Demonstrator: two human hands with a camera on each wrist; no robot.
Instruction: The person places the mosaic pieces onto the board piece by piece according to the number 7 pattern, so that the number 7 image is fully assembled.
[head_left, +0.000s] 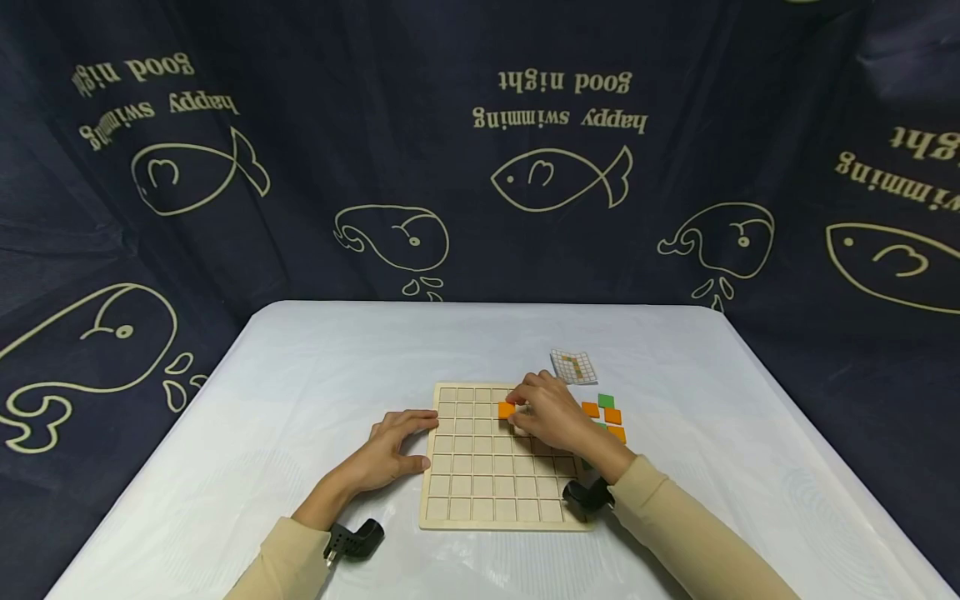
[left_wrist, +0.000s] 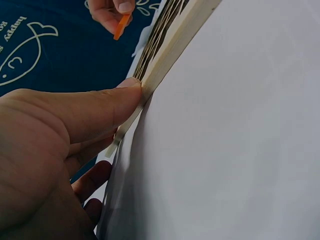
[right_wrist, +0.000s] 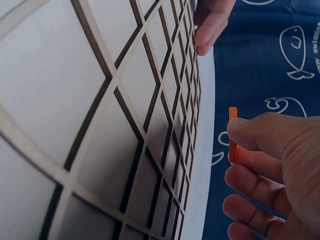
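My right hand [head_left: 551,410] pinches an orange square tile [head_left: 506,410] between thumb and fingers, over the upper part of the wooden grid board [head_left: 483,463]. In the right wrist view the tile [right_wrist: 233,134] is seen edge-on, held apart from the board's raised lines. My left hand [head_left: 390,448] rests at the board's left edge, its fingers fairly straight. The left wrist view shows the left thumb [left_wrist: 107,107] touching the board's side [left_wrist: 170,50]. The grid squares that show hold no tiles; part of the board's right side is hidden under the right forearm.
Several loose orange tiles [head_left: 612,416] and green tiles [head_left: 606,402] lie on the white table [head_left: 337,350] right of the board, partly behind the right arm. A small card [head_left: 573,367] with a printed grid pattern lies beyond them. A dark curtain [head_left: 420,100] hangs behind the table.
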